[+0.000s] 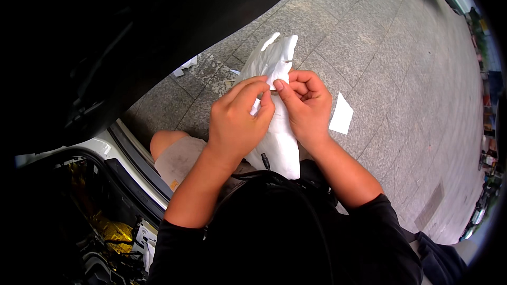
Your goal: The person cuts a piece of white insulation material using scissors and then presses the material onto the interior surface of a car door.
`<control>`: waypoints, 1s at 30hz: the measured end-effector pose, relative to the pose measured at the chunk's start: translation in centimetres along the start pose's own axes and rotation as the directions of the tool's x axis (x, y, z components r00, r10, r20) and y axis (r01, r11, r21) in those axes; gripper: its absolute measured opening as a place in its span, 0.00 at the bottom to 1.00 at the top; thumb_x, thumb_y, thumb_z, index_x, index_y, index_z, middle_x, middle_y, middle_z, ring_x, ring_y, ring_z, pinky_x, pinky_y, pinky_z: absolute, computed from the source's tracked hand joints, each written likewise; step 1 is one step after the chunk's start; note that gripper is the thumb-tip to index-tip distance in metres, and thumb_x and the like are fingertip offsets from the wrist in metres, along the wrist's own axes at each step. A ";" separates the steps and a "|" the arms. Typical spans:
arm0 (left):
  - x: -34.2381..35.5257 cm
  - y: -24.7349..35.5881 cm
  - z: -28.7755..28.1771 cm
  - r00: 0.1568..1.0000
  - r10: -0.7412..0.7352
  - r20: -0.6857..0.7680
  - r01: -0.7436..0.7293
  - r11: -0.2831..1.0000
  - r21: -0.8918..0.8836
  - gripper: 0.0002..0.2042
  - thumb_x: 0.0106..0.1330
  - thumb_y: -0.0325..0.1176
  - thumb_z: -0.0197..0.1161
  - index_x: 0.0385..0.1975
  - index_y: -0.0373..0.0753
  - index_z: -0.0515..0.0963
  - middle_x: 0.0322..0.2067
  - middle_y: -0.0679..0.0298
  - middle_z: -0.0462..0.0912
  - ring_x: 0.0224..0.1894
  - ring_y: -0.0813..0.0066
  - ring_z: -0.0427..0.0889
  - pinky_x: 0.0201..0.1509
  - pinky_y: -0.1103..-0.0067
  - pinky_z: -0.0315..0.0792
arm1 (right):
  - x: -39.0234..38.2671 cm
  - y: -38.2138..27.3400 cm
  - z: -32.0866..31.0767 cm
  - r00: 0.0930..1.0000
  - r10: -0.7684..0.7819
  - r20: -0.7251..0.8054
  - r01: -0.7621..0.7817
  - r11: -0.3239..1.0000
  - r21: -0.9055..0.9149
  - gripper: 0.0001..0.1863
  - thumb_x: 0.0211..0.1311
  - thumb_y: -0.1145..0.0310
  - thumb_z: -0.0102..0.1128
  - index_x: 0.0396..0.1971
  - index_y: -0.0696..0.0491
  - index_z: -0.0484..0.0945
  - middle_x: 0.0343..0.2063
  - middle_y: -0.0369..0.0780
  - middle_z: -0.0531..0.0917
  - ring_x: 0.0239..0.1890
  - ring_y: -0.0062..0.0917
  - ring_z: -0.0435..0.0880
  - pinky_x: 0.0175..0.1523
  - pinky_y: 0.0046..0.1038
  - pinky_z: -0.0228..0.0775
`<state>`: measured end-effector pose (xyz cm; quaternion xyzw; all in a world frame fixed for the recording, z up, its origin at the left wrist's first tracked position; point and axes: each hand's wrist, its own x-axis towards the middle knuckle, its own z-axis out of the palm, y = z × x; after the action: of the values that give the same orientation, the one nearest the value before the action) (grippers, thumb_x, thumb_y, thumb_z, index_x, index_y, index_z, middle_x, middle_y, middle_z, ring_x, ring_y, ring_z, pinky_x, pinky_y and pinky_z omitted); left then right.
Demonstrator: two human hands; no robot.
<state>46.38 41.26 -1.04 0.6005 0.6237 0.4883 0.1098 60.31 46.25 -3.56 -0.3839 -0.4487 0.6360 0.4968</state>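
Observation:
A long, soft-looking white piece (284, 145) with creased, uneven edges stands out in front of me, its lower end close to my lap. My left hand (237, 111) is closed in a pinch at its left edge, thumb against fingertips. On the other side my right hand (308, 110) grips the piece, its thumb pressed on the face and its fingers bent behind. Between the two thumbs a narrow brownish strip (274, 92) shows across the white surface. What lies between my left fingertips is hidden.
A large dark panel (158, 26) hangs over the upper left. Below it is a white vehicle body edge (108, 148), with gold foil (117, 235) inside. White scraps (187, 66) and a white sheet (341, 114) lie on grey paving (380, 63). A black cable connector (265, 161) is near my lap.

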 end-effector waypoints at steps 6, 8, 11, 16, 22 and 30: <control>0.0 0.0 -0.6 0.998 0.058 0.015 -0.059 0.995 0.085 0.08 0.60 0.22 0.70 0.39 0.34 0.87 0.41 0.54 0.91 0.42 0.60 0.92 0.46 0.73 0.85 | 0.2 -0.5 0.6 0.999 0.018 0.041 -0.017 1.000 -0.026 0.09 0.70 0.79 0.67 0.46 0.59 0.77 0.37 0.39 0.90 0.39 0.14 0.86 0.44 0.16 0.77; 0.0 -0.1 -0.8 1.000 0.009 0.000 -0.009 1.000 0.030 0.07 0.60 0.23 0.70 0.38 0.33 0.87 0.41 0.54 0.91 0.42 0.61 0.92 0.46 0.73 0.85 | 0.2 -0.5 0.8 0.999 0.006 0.052 -0.005 1.000 -0.018 0.09 0.70 0.79 0.67 0.46 0.59 0.77 0.37 0.39 0.90 0.39 0.14 0.87 0.45 0.16 0.77; 0.1 -0.2 -1.2 0.997 -0.078 0.002 0.078 0.996 -0.044 0.07 0.61 0.23 0.70 0.38 0.32 0.87 0.41 0.54 0.91 0.42 0.63 0.92 0.46 0.74 0.84 | 0.1 -0.3 1.1 0.998 -0.003 0.064 0.005 1.000 -0.022 0.09 0.70 0.79 0.67 0.46 0.59 0.77 0.37 0.39 0.90 0.39 0.14 0.87 0.45 0.17 0.77; 0.2 -0.2 -1.7 0.972 -0.233 0.042 0.236 0.960 -0.153 0.05 0.62 0.23 0.69 0.37 0.32 0.86 0.40 0.56 0.92 0.40 0.70 0.91 0.46 0.77 0.82 | -0.1 -0.1 1.1 0.996 0.004 0.092 0.000 0.999 -0.041 0.09 0.70 0.79 0.67 0.46 0.58 0.77 0.38 0.39 0.90 0.40 0.15 0.87 0.46 0.17 0.77; 0.3 -1.2 -2.0 0.896 -0.425 0.129 0.441 0.817 -0.371 0.04 0.65 0.25 0.67 0.36 0.34 0.86 0.35 0.63 0.91 0.35 0.79 0.86 0.40 0.80 0.78 | 0.1 0.3 1.2 0.993 -0.020 0.119 0.025 0.999 -0.045 0.09 0.70 0.80 0.66 0.46 0.58 0.77 0.38 0.38 0.89 0.41 0.16 0.87 0.45 0.17 0.78; 0.7 -6.9 -2.2 0.626 -0.728 0.279 0.617 0.244 -0.748 0.09 0.74 0.33 0.61 0.46 0.33 0.78 0.33 0.64 0.82 0.28 0.82 0.78 0.28 0.80 0.71 | 0.9 -0.5 -0.4 0.995 0.035 0.094 -0.040 0.997 0.059 0.09 0.71 0.78 0.66 0.47 0.57 0.77 0.36 0.37 0.89 0.37 0.15 0.86 0.43 0.18 0.77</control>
<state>40.14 42.16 -4.75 0.1261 0.5385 0.6501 0.5211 60.59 47.24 -3.26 -0.3471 -0.4442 0.6757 0.4749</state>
